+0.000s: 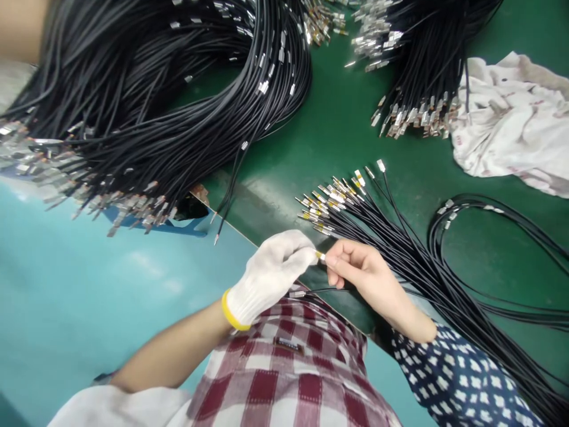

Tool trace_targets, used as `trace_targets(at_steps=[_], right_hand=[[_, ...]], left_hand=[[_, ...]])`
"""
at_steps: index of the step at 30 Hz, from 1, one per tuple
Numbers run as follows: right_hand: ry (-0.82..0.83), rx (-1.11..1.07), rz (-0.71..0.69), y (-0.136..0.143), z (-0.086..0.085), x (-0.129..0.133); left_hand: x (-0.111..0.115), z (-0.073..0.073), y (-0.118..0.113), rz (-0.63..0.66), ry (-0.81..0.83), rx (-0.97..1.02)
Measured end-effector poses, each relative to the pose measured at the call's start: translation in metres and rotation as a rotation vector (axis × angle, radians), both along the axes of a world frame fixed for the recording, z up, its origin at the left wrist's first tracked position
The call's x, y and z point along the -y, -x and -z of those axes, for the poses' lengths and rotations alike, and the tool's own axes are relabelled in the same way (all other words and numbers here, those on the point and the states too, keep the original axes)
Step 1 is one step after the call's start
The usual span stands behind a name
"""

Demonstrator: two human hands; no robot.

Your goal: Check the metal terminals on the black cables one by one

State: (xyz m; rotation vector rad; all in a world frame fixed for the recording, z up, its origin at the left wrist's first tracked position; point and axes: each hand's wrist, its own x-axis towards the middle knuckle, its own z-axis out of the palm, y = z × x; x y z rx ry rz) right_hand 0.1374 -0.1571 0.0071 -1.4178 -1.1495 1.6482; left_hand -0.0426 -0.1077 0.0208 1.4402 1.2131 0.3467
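My left hand (278,276), in a white knit glove with a yellow cuff, pinches one end of a small cable connector (320,255). My bare right hand (362,273) is closed on the connector's other end with thumb and fingertips. The small piece shows a yellow band and a silvery tip; much of it is hidden by the fingers. Below the hands, another cable end with a metal tip (297,294) lies by the table edge. Just beyond my right hand spreads a bundle of black cables (391,237), many with yellow-banded metal ends.
A large heap of black cables (178,118) with metal tips overhangs the table edge at left, above a blue crate (189,227). Another cable bundle (435,71) and a crumpled white cloth (511,118) lie farther back on the green table (338,130). Looped cables (462,204) lie right.
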Motion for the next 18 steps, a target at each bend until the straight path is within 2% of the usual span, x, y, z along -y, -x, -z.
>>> trace_targets(at_steps=[4, 5, 10, 14, 18], right_hand=[[-0.324, 0.399, 0.089, 0.0054, 0.0015, 0.0064], [-0.356, 0.428, 0.086, 0.0067, 0.0019, 0.0075], [-0.111, 0.063, 0.05, 0.0081, 0.0032, 0.0037], [-0.163, 0.114, 0.068, 0.0081, 0.0054, 0.0022], [-0.23, 0.209, 0.026, 0.0085, 0.0102, 0.0042]], left_hand=[[-0.0012, -0.0019, 0.0001, 0.014, 0.007, 0.0], [-0.0015, -0.0021, 0.0003, 0.022, 0.005, -0.002], [-0.0037, -0.0019, 0.002, 0.059, 0.006, -0.01], [-0.0051, -0.0008, 0.0036, 0.106, 0.002, -0.005], [-0.005, 0.0043, 0.0057, 0.189, -0.087, -0.018]])
